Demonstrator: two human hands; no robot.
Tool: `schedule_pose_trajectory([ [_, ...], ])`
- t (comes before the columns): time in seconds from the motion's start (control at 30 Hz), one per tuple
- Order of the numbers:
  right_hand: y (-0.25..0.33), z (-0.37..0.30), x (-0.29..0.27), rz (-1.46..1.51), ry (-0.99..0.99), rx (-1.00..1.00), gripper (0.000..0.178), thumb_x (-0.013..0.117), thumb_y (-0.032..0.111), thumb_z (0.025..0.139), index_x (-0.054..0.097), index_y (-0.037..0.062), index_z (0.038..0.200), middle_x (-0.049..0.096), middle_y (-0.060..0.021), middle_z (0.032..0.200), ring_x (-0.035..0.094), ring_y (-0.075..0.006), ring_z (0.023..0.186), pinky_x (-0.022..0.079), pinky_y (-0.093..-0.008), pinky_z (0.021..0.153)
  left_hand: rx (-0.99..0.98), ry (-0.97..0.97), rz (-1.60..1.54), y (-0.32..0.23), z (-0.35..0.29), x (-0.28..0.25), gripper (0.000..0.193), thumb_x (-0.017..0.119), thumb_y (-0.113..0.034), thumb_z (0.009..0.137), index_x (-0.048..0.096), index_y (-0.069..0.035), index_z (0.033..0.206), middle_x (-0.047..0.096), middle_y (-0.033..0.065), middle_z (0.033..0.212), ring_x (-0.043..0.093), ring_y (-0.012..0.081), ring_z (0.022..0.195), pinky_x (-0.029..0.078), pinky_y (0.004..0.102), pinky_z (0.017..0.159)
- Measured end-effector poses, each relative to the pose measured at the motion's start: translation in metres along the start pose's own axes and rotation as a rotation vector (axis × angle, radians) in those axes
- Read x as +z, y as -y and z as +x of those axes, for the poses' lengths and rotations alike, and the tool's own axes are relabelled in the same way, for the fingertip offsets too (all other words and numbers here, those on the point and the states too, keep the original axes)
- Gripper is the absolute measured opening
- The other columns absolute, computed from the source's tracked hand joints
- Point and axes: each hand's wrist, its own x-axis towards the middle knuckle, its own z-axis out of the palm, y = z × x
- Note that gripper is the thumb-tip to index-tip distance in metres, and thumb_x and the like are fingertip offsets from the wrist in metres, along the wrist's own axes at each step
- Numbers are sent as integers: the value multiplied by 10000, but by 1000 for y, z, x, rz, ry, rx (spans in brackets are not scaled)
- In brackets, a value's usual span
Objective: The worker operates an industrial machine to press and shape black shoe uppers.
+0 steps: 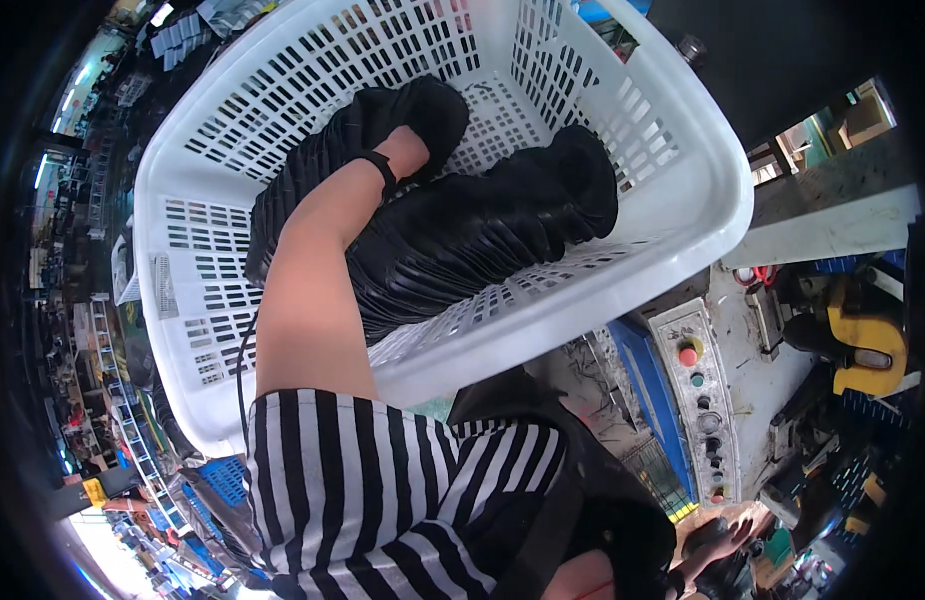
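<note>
Head view: a big white slotted basket (707, 180) sits tilted in front of the person, and two long, black, wrinkled bundles lie side by side inside it. One bundle (317, 150) is toward the basket's far left; the other bundle (472, 235) is nearer its front wall, with a rounded end close to its right side. From where I stand, the bare left forearm, in a striped sleeve (327, 470), crosses the basket's near rim, and the left hand (407, 150) is against the far-left bundle's rounded end. Its fingers are sunk out of sight there, so I can't tell whether they are spread or gripping. What looks like the right hand (722, 548) is well apart from the basket, below and right of it, too small and dim to say whether it's spread or closed. Right of the basket stand a control panel (697, 405) with round buttons and, farther off, a yellow machine part (887, 365).
</note>
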Motion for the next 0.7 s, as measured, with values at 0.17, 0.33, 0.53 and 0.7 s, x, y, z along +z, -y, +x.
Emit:
schedule_pose_trajectory([
  [0.17, 101, -2, 39, 86, 101, -11, 373, 456, 156, 882, 489, -8, 1215, 490, -147, 1244, 450, -233, 1147, 370, -338, 947, -117, -87, -483, 37, -2, -21, 211, 575, -125, 682, 695, -93, 853, 660, 133, 856, 628, 279, 874, 494, 374, 742],
  [0.33, 245, 9, 80, 514, 173, 60, 373, 472, 175, 896, 490, -23, 1211, 517, -108, 1220, 488, -215, 1116, 374, -315, 949, 119, -680, -1318, 72, -67, -109, 201, 546, -193, 885, 582, -4, 941, 599, 4, 854, 515, 110, 843, 415, 264, 774],
  [0.53, 409, -26, 71, 768, 387, -416, 360, 501, 81, 853, 477, -37, 1193, 562, -158, 1139, 537, -224, 1074, 417, -316, 909, 538, -690, -1155, -52, -217, -327, 196, 529, -179, 887, 551, 15, 911, 502, -43, 797, 443, 46, 750, 387, 201, 683],
  [0.7, 453, -28, 18, 1052, 289, -898, 577, 688, 282, 730, 497, -20, 1183, 542, -161, 1174, 508, -263, 1108, 354, -374, 962, 1123, -609, -965, -200, -266, -406, 152, 653, -55, 769, 601, 27, 886, 628, 61, 719, 605, 127, 656, 439, 230, 584],
])
